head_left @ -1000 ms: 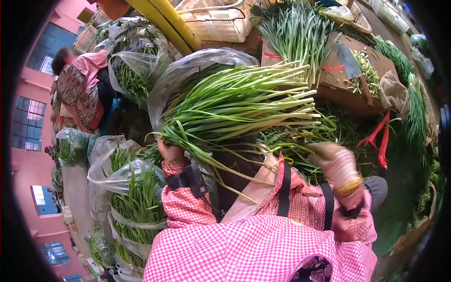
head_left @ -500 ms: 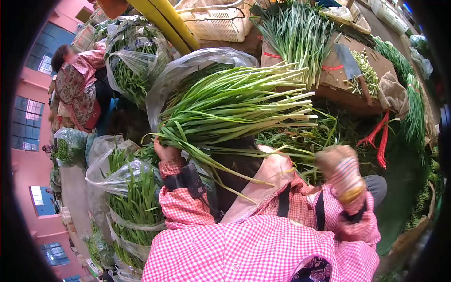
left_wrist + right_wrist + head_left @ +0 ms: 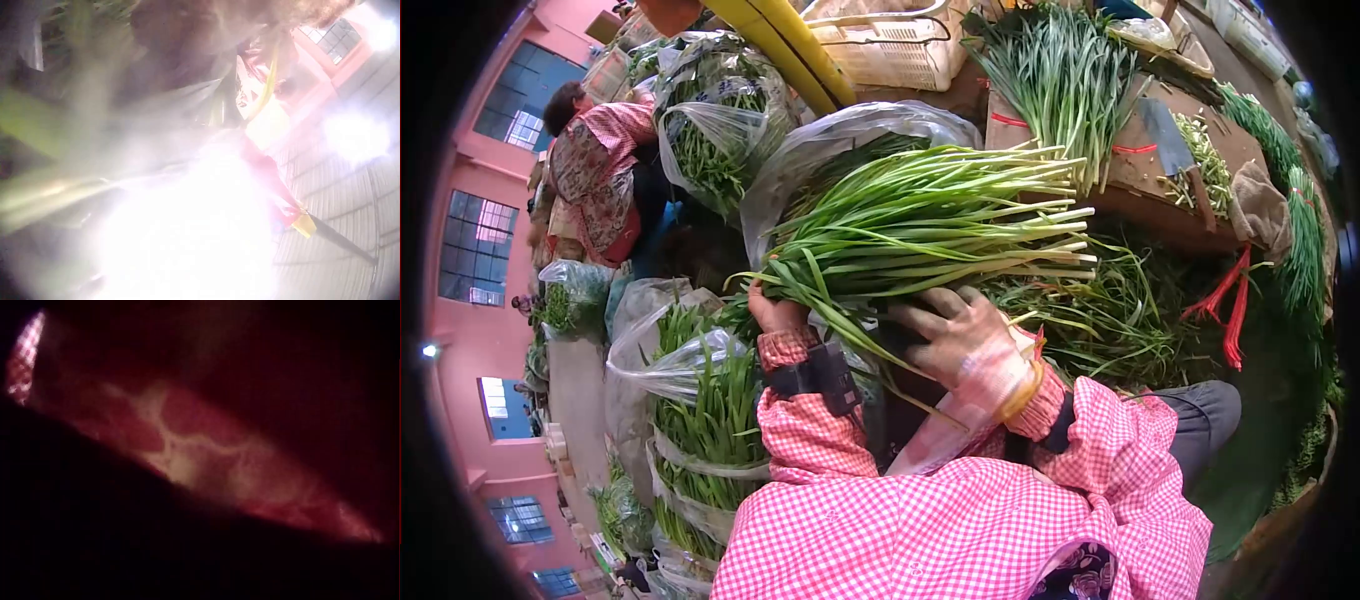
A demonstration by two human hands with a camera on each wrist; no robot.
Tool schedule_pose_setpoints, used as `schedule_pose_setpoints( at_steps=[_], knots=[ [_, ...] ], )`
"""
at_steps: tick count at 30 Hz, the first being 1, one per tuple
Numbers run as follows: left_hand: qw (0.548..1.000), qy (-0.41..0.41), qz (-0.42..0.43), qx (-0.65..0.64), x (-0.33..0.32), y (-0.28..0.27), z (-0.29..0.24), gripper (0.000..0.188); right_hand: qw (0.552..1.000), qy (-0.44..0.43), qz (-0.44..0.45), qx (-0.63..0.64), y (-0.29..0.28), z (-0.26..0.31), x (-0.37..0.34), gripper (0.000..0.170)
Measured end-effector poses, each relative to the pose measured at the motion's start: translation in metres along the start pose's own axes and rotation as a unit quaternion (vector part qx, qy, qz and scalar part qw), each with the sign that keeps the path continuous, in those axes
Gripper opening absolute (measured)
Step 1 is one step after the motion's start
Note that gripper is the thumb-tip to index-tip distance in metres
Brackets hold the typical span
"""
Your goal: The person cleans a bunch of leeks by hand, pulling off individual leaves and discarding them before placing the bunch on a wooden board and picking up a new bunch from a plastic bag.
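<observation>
A big bundle of green garlic stalks (image 3: 920, 225), with long flat leaves and pale stem ends pointing right, lies across the middle of the head view. My left hand (image 3: 778, 310) grips leaves at the bundle's left end, its fingers partly hidden by them. Below the stems, my right hand (image 3: 960, 335) has its fingers spread toward the bundle's underside. A tan band circles that wrist. Glare washes out most of the left wrist view, where a blurred leaf (image 3: 28, 122) shows. Dark reddish fabric (image 3: 206, 450) fills the right wrist view and hides the hand.
Loose leaves (image 3: 1130, 300) lie right of the bundle. Behind them, a board (image 3: 1125, 165) carries another bundle (image 3: 1055, 90), a cleaver (image 3: 1168, 140) and cut stem ends (image 3: 1203, 160). Red ties (image 3: 1232, 310) hang from it. Plastic-wrapped greens (image 3: 705, 430) stand at left; another person (image 3: 605, 170) sits beyond.
My right hand has moved left from the loose leaves, where it had a thin leaf, to the bundle's underside, fingers spread. My left hand keeps its grip. The head view has shifted slightly.
</observation>
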State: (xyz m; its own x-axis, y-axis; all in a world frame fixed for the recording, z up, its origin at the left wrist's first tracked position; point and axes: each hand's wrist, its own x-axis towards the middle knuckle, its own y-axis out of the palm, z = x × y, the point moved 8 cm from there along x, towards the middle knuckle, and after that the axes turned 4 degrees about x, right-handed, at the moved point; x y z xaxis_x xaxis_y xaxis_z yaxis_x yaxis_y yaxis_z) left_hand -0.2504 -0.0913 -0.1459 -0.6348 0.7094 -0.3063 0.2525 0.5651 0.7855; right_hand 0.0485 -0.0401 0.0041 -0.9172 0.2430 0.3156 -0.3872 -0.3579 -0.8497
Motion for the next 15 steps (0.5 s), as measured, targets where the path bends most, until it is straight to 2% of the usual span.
schedule_pose_setpoints(
  at_steps=[1,3,4,5,6,7,8,9,10,11,12,13,14,15],
  knots=[
    [1.000,-0.007,-0.007,-0.016,-0.015,0.021,0.005,0.026,0.999,-0.006,-0.022,0.025,-0.009,0.000,-0.004,0.013],
    [0.999,0.030,0.019,0.025,-0.015,0.028,0.003,0.026,0.995,-0.015,-0.061,0.075,-0.030,-0.005,-0.025,0.009],
    [0.997,0.048,0.030,0.047,-0.015,0.027,0.001,0.026,0.983,0.011,-0.118,0.139,-0.050,-0.016,-0.040,0.013],
    [0.994,-0.036,0.070,-0.079,-0.008,0.022,0.009,0.028,0.954,0.028,-0.186,0.234,-0.071,-0.029,-0.058,0.016],
    [0.996,-0.016,0.071,-0.058,-0.007,0.020,0.007,0.028,0.906,0.062,-0.204,0.365,-0.081,-0.043,-0.077,0.016],
    [0.997,0.003,0.071,-0.037,-0.008,0.018,0.005,0.028,0.925,0.085,-0.175,0.326,-0.101,-0.044,-0.086,0.016],
    [0.997,0.017,0.074,-0.012,-0.008,0.020,0.005,0.029,0.929,0.164,-0.195,0.268,-0.106,-0.050,-0.108,0.016],
    [0.999,0.006,0.042,-0.022,-0.012,0.024,0.008,0.030,0.910,0.256,-0.129,0.300,-0.095,-0.070,-0.133,0.017],
    [0.999,0.019,0.050,-0.004,-0.010,0.024,0.007,0.030,0.942,0.304,-0.025,0.137,-0.084,-0.095,-0.160,0.013],
    [0.998,0.031,0.056,0.011,-0.009,0.021,0.004,0.030,0.856,0.442,0.222,-0.151,-0.063,-0.130,-0.189,0.018],
    [0.997,0.041,0.063,0.026,-0.006,0.016,0.004,0.030,0.727,0.511,0.368,-0.273,-0.060,-0.142,-0.208,0.025],
    [0.996,0.008,0.084,-0.009,-0.003,0.015,0.006,0.031,0.829,0.460,0.257,-0.188,-0.060,-0.133,-0.189,0.025],
    [0.994,-0.026,0.102,-0.042,-0.001,0.013,0.008,0.031,0.906,0.389,0.139,-0.094,-0.062,-0.120,-0.170,0.027],
    [0.996,0.055,0.000,0.063,-0.005,0.007,0.000,0.031,0.947,0.303,0.064,-0.087,-0.054,-0.105,-0.144,0.029]
  ],
)
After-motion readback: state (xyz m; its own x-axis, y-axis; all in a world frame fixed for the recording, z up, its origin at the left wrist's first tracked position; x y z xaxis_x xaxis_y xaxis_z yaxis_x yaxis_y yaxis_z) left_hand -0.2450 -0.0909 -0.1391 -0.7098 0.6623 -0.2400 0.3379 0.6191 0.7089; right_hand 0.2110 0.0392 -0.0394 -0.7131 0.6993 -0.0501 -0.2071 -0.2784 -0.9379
